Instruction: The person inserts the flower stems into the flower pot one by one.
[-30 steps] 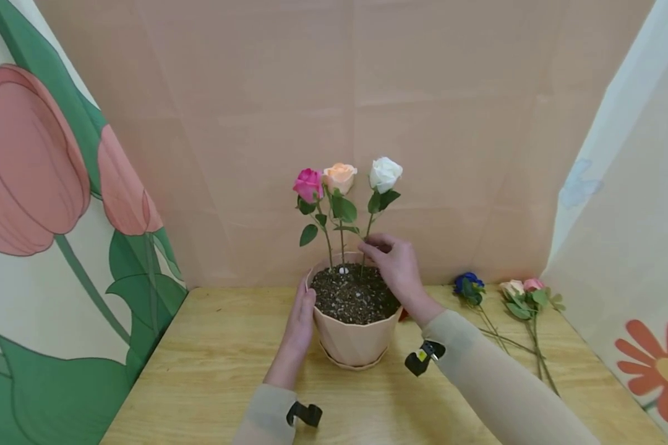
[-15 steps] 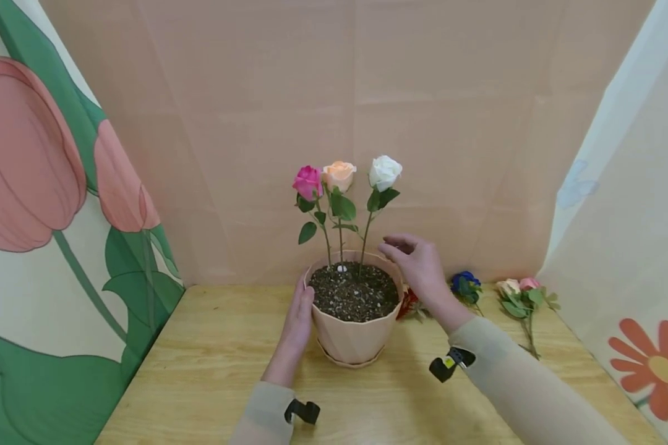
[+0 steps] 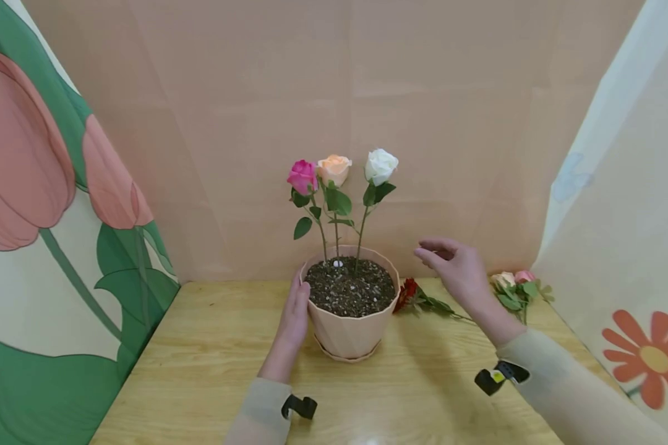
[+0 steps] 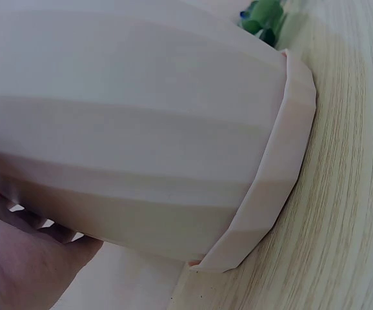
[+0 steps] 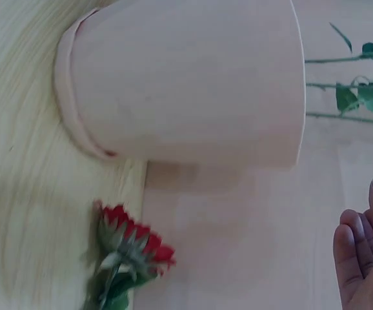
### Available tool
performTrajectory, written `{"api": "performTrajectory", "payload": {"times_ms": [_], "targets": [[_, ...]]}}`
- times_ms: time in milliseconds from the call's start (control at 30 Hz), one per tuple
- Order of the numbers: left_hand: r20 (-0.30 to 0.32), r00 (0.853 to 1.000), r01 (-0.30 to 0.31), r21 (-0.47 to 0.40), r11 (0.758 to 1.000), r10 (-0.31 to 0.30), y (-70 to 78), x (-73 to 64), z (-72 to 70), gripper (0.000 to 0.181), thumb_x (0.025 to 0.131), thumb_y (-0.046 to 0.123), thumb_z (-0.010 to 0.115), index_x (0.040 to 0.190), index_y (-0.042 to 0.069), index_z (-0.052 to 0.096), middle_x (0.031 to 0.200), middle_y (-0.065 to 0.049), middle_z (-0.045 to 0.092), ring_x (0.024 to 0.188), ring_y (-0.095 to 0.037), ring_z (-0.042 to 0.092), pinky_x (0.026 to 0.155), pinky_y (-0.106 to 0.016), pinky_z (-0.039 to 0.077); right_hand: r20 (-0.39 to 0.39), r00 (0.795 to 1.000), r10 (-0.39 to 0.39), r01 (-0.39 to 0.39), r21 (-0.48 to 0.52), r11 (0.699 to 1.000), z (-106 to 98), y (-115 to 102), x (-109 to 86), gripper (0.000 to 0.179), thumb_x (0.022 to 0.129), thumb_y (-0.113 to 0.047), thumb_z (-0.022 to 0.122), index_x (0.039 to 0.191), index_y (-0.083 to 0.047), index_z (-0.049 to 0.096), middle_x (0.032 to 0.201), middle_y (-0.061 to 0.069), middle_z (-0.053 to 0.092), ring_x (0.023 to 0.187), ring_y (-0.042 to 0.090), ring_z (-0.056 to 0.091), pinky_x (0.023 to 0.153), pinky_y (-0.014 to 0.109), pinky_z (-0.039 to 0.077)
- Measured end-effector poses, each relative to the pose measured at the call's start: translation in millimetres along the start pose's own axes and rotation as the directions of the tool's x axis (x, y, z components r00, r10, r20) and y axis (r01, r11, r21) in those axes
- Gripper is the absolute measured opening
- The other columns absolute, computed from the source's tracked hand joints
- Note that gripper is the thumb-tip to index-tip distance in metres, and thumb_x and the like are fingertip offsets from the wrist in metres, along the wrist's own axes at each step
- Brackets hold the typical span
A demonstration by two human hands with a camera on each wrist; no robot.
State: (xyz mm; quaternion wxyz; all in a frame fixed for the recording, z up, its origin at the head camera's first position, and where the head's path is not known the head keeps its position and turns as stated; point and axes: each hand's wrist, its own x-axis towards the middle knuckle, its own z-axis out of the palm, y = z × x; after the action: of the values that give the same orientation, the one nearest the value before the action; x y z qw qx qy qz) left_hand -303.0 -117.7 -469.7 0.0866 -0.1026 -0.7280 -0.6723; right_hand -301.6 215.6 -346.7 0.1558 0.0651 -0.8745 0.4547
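A pale pink faceted flowerpot (image 3: 349,334) filled with dark soil (image 3: 352,290) stands on its saucer in the head view. Upright in the soil are a magenta rose (image 3: 303,177), a peach rose (image 3: 334,169) and a white rose (image 3: 381,166). My left hand (image 3: 292,315) lies with straight fingers along the pot's left side; the left wrist view shows the fingers (image 4: 38,226) against the pot wall. To the right of the pot, my right hand (image 3: 459,272) is in the air, fingers loosely bent and holding nothing. Below it a red flower (image 3: 406,295) lies on the table.
Cream and pink roses (image 3: 513,283) lie at the table's right, partly behind the right forearm. The wooden table (image 3: 222,346) meets a plain pinkish backdrop. Panels with printed flowers stand on both sides.
My right hand has let go of the white rose's stem and moved right, away from the pot. The red flower has come into view; the blue one is now hidden. My left hand stays on the pot.
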Motion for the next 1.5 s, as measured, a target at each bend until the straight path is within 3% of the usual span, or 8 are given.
{"api": "performTrajectory", "payload": {"times_ms": [167,367,500,633,867,1100,1333,1500], "targets": [[-0.002,1.0,-0.002,-0.006,1.0,0.002,0.5,0.4,-0.7,0.06,0.121,0.04,0.03,0.177,0.019,0.025,0.182,-0.012,0.021,0.167,-0.038,0.018,0.133,-0.064,0.013,0.008,1.0,0.022,-0.022,-0.059,0.998,-19,15,-8.1,0.047,0.105,-0.047,0.076,0.137,-0.011,0.078,0.114,0.011,0.081,0.087,0.01,0.075,0.064,0.027,0.058],[0.001,1.0,0.0,0.007,1.0,0.0,-1.2,1.4,-2.0,0.06,0.121,0.04,0.029,0.178,0.021,0.024,0.183,-0.012,0.021,0.167,-0.038,0.018,0.132,-0.065,0.013,-0.002,0.999,0.037,-0.037,-0.147,0.988,-38,34,-16.5,0.054,0.104,-0.056,0.074,0.138,-0.014,0.078,0.125,0.011,0.079,0.097,0.011,0.07,0.071,0.019,0.055],[0.002,1.0,-0.003,0.009,1.0,0.003,-0.1,2.1,-3.3,0.06,0.121,0.041,0.029,0.178,0.021,0.024,0.183,-0.012,0.02,0.167,-0.038,0.016,0.132,-0.065,0.012,-0.012,0.999,0.03,-0.031,-0.154,0.988,-50,47,-21.7,0.05,0.106,-0.05,0.074,0.138,-0.012,0.077,0.125,0.013,0.079,0.094,0.006,0.07,0.074,0.016,0.054],[0.009,1.0,-0.004,0.006,1.0,0.004,0.1,2.2,-4.6,0.061,0.121,0.043,0.029,0.178,0.021,0.023,0.183,-0.011,0.019,0.167,-0.037,0.015,0.132,-0.065,0.01,-0.02,0.999,0.044,-0.046,-0.142,0.989,-61,62,-26.4,0.047,0.107,-0.044,0.075,0.137,-0.008,0.077,0.12,0.016,0.079,0.087,0.003,0.07,0.07,0.021,0.057],[0.012,1.0,-0.015,0.006,1.0,0.015,-0.2,2.6,-6.0,0.061,0.121,0.041,0.029,0.178,0.02,0.023,0.183,-0.012,0.018,0.167,-0.036,0.015,0.133,-0.064,0.01,-0.03,0.994,0.101,-0.105,-0.197,0.975,-78,89,-35.5,0.052,0.107,-0.048,0.073,0.138,-0.005,0.076,0.118,0.019,0.08,0.082,-0.004,0.07,0.067,0.022,0.059],[0.018,1.0,-0.008,-0.003,1.0,0.008,0.6,2.9,-5.0,0.062,0.121,0.045,0.027,0.178,0.022,0.021,0.183,-0.011,0.018,0.167,-0.036,0.015,0.133,-0.064,0.011,-0.073,0.987,0.146,-0.16,-0.248,0.956,-97,117,-46.0,0.057,0.106,-0.052,0.072,0.137,-0.004,0.077,0.138,0.025,0.072,0.09,-0.015,0.059,0.069,0.013,0.051],[0.02,1.0,0.0,-0.004,1.0,0.0,1.2,1.8,-3.8,0.062,0.121,0.044,0.028,0.178,0.023,0.022,0.183,-0.009,0.019,0.167,-0.036,0.016,0.133,-0.064,0.012,-0.077,0.982,0.174,-0.19,-0.295,0.936,-114,146,-61.5,0.057,0.109,-0.05,0.069,0.139,-0.002,0.074,0.121,0.025,0.077,0.08,-0.009,0.062,0.062,0.025,0.054],[0.028,1.0,0.009,0.003,1.0,-0.009,1.1,0.3,-3.6,0.063,0.121,0.046,0.027,0.178,0.024,0.02,0.183,-0.009,0.018,0.167,-0.037,0.015,0.132,-0.066,0.012,-0.072,0.975,0.212,-0.224,-0.299,0.927,-120,164,-71.4,0.058,0.11,-0.048,0.068,0.141,0.001,0.071,0.121,0.027,0.077,0.081,-0.003,0.068,0.06,0.027,0.057]]}}
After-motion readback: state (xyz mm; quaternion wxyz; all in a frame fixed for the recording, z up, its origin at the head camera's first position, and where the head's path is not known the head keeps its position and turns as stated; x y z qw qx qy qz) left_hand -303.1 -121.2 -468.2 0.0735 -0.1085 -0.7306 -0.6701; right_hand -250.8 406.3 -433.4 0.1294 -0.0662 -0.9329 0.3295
